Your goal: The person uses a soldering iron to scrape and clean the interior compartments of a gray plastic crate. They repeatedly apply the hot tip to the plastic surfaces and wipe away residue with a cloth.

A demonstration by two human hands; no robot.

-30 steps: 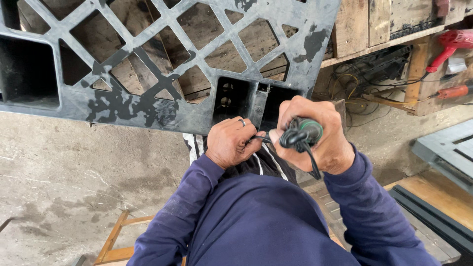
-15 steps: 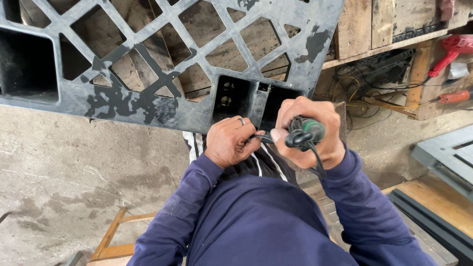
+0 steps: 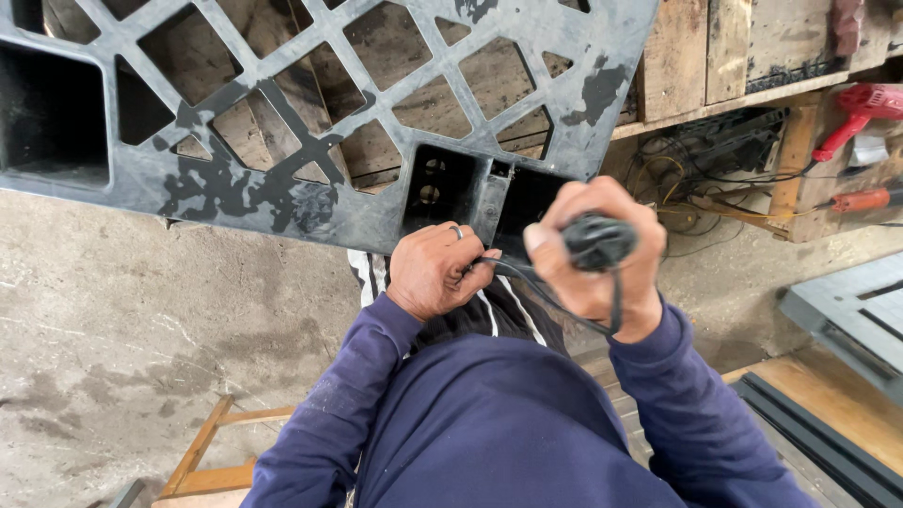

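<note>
A dark grey plastic pallet (image 3: 282, 202) with a lattice of openings lies tilted in front of me, its lower edge over my lap. My left hand (image 3: 435, 271), with a ring on one finger, is closed at the pallet's lower edge below a square pocket (image 3: 437, 188) and pinches a black cord (image 3: 536, 287). My right hand (image 3: 593, 263) is wrapped around the dark round end of a corded tool (image 3: 598, 241), blurred by motion, held just in front of the pallet edge. The cord runs from the tool down past my wrist.
Wooden shelving (image 3: 724, 56) stands at the upper right with tangled cables (image 3: 715, 160), a red power tool (image 3: 861, 108) and an orange-handled tool (image 3: 861, 199). A grey slatted panel (image 3: 847, 315) lies at right. A wooden frame (image 3: 202, 461) sits on the concrete floor (image 3: 122, 339) at lower left.
My right hand with the tool has shifted slightly right and up, now blurred. My left hand stays at the pallet edge. The view has shifted a little.
</note>
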